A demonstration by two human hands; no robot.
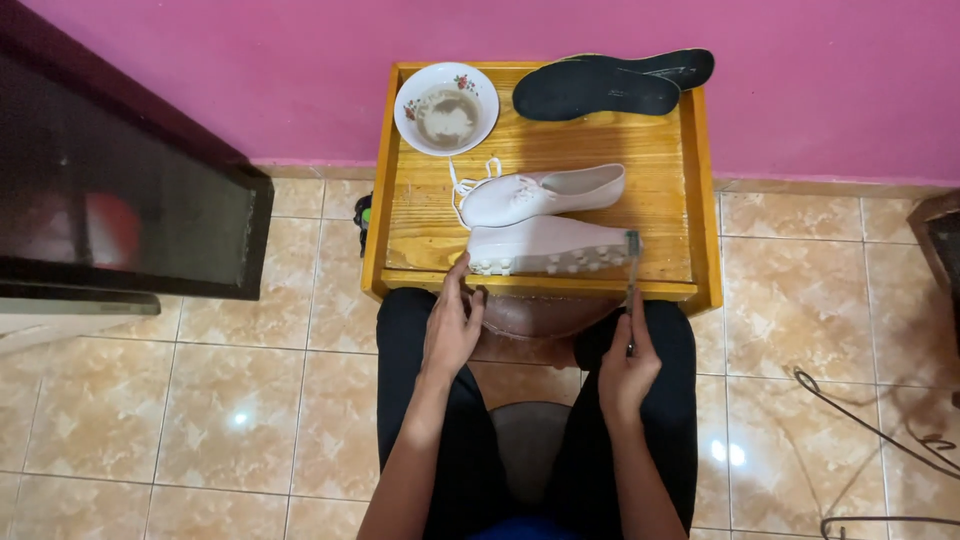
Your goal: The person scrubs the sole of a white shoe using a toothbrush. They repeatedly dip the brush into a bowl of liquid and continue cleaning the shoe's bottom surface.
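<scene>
Two white shoes lie on a small wooden table [670, 180]. The near shoe [550, 247] rests on its side at the table's front edge with its studded sole toward me. The far shoe [545, 193] lies behind it with loose laces. My left hand [452, 325] touches the toe end of the near shoe with its fingertips. My right hand [628, 365] grips the handle of a toothbrush [632, 275], whose head meets the heel end of the near shoe.
A white bowl [446, 108] with cloudy liquid sits at the table's back left. Two black insoles [610, 85] lie at the back right. A pink wall is behind, a dark cabinet [110, 190] at left, tiled floor around, and cables [880, 440] at right.
</scene>
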